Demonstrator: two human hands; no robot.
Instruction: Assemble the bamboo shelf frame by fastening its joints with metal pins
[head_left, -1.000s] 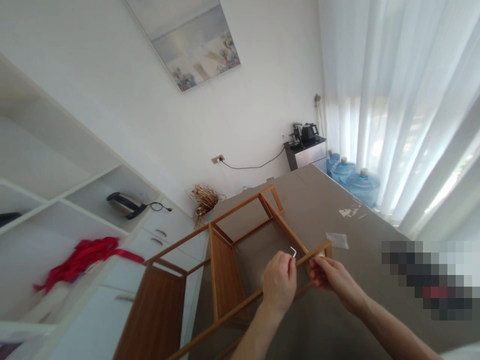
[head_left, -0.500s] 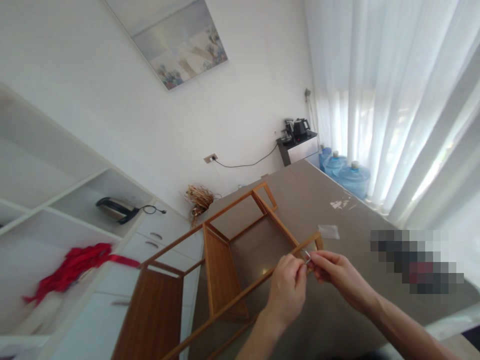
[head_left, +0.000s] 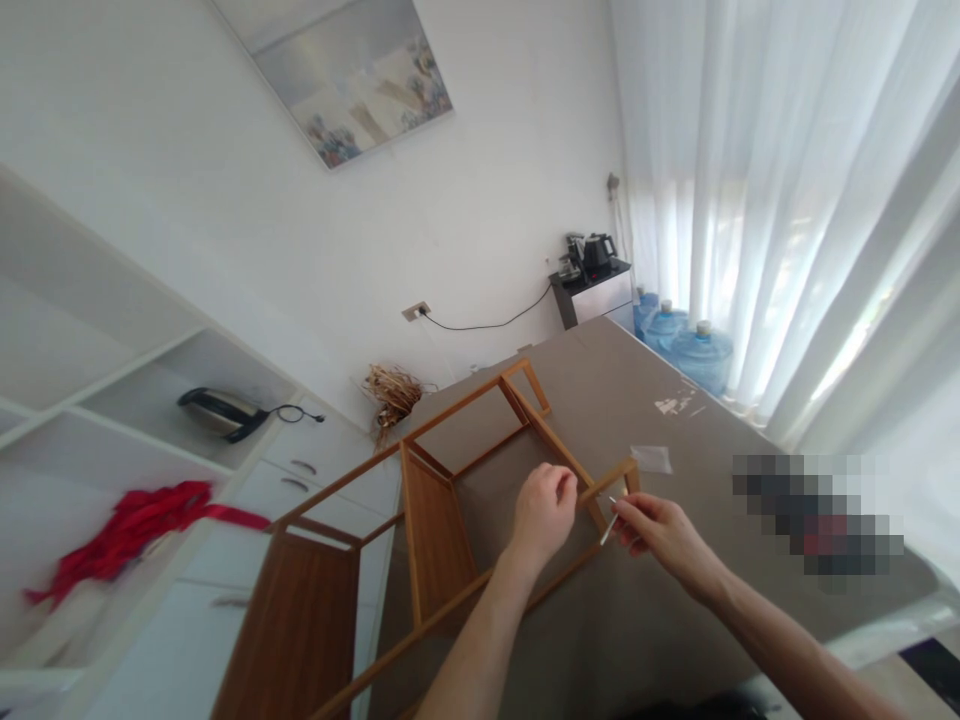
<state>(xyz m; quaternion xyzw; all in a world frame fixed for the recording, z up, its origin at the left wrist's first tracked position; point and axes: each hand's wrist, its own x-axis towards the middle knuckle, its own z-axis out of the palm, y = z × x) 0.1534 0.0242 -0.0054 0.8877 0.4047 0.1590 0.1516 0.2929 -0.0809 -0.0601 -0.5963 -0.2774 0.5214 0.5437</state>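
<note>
My right hand (head_left: 651,520) pinches a thin, bent metal hex key (head_left: 609,528) beside the end of a wooden rack (head_left: 553,440). The hex key is close to the rack's corner, but I cannot tell whether it touches. My left hand (head_left: 546,508) is closed, its fingers curled, over the near rail of the rack. What those fingers hold, if anything, is hidden. The rack lies on its side on the grey table (head_left: 585,380), with brown slatted shelf panels (head_left: 435,540) between its rails.
A small clear plastic bag (head_left: 651,459) lies on the table past my right hand. A blurred dark object (head_left: 817,515) is farther right. Dried stalks (head_left: 394,395) stand by the wall. Blue water bottles (head_left: 697,355) are beyond the far edge, and white cabinets (head_left: 285,480) to the left.
My left hand has moved away from the hex key, up and to the left. My right hand still holds the key, which has turned and now points downward.
</note>
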